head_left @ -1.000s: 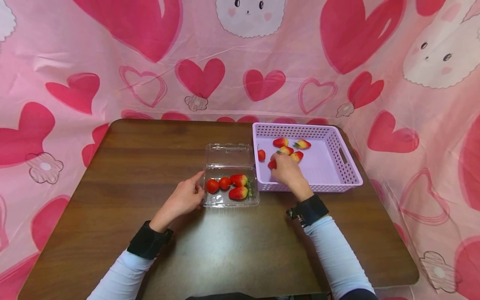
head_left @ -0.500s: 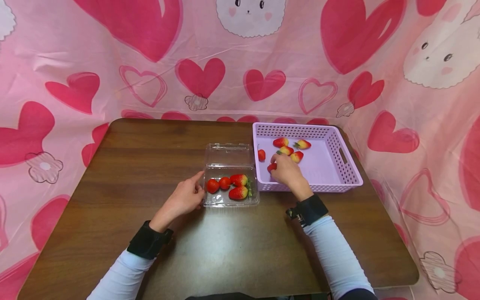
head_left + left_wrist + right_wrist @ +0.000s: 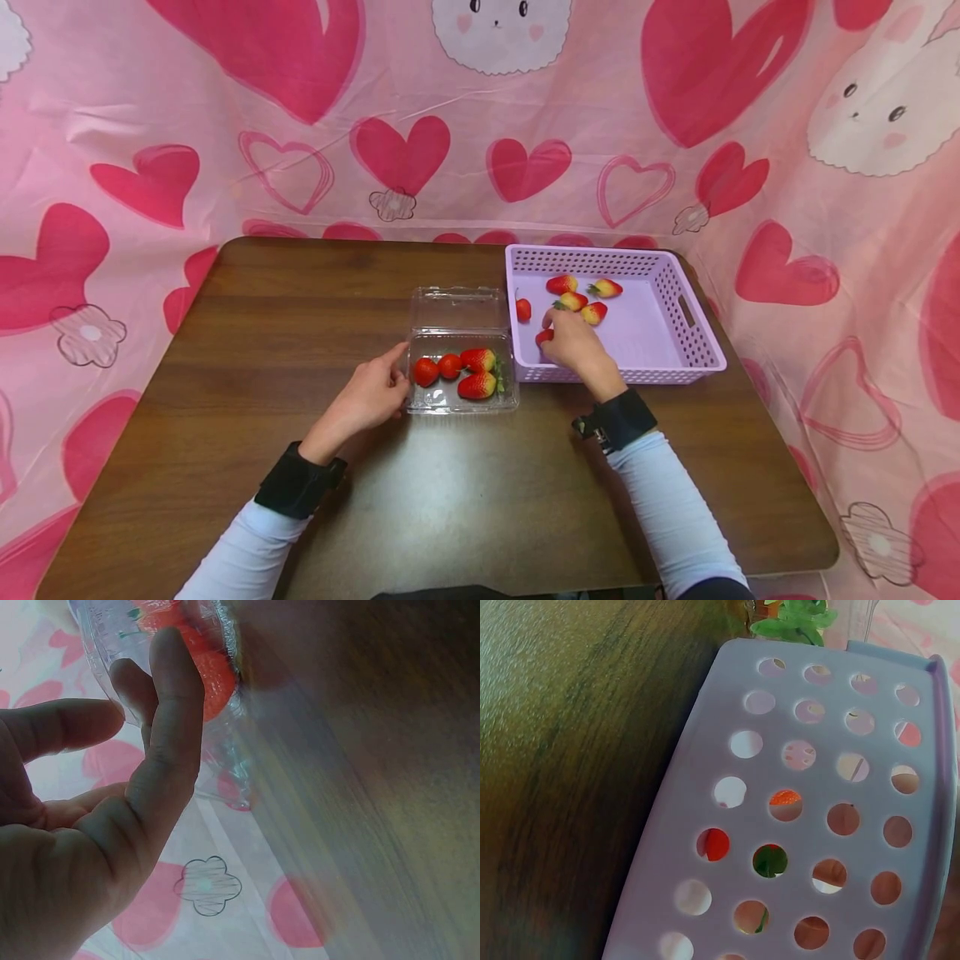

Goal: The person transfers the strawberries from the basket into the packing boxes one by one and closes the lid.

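A clear clamshell box (image 3: 461, 406) stands open on the brown table (image 3: 300, 292) and holds several strawberries (image 3: 477, 385). My left hand (image 3: 390, 372) touches its left side with relaxed fingers (image 3: 169, 750); the left wrist view shows a red berry (image 3: 214, 675) through the plastic. My right hand (image 3: 558, 335) reaches into the lilac basket (image 3: 645, 337) and pinches a strawberry (image 3: 543, 337) at its near left corner. Several more strawberries (image 3: 573, 300) lie further in. Through the holes of the basket wall (image 3: 780, 825), the right wrist view shows red and green bits.
The box's lid (image 3: 457, 308) lies flat behind it, next to the basket. One strawberry (image 3: 522, 309) sits alone by the basket's left wall. Pink heart-print cloth (image 3: 480, 125) hangs behind and round the table. Bare wood (image 3: 465, 500) lies in front of me.
My right hand has drawn slightly back towards the basket's near wall with the strawberry in its fingers. My left hand has stayed still on the box.
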`<act>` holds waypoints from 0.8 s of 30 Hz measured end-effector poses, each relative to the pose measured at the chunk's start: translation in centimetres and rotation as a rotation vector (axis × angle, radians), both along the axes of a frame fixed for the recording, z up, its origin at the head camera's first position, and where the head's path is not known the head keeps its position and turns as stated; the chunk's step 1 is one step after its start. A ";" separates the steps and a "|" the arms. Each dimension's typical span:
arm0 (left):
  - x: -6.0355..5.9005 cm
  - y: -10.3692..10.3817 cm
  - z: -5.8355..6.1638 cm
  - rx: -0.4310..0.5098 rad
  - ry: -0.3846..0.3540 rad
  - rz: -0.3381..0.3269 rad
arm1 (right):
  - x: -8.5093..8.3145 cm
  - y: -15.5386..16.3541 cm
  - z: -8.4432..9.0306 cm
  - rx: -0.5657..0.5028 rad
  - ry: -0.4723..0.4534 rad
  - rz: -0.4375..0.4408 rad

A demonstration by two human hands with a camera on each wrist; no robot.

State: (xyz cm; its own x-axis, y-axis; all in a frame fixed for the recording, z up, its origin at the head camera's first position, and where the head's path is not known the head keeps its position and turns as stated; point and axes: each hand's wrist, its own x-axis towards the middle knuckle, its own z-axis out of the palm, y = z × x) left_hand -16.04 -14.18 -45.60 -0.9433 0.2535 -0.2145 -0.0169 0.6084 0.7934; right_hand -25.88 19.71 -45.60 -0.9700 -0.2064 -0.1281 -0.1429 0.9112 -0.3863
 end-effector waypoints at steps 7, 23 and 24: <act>0.0 0.0 0.0 0.004 0.000 -0.002 | 0.2 -0.1 0.3 -0.009 -0.013 -0.010; -0.1 0.1 -0.1 0.004 0.002 0.004 | 0.9 -0.5 1.0 -0.065 0.051 -0.024; -0.1 0.1 -0.1 0.004 0.002 0.003 | 1.0 -0.5 1.1 -0.066 0.054 -0.026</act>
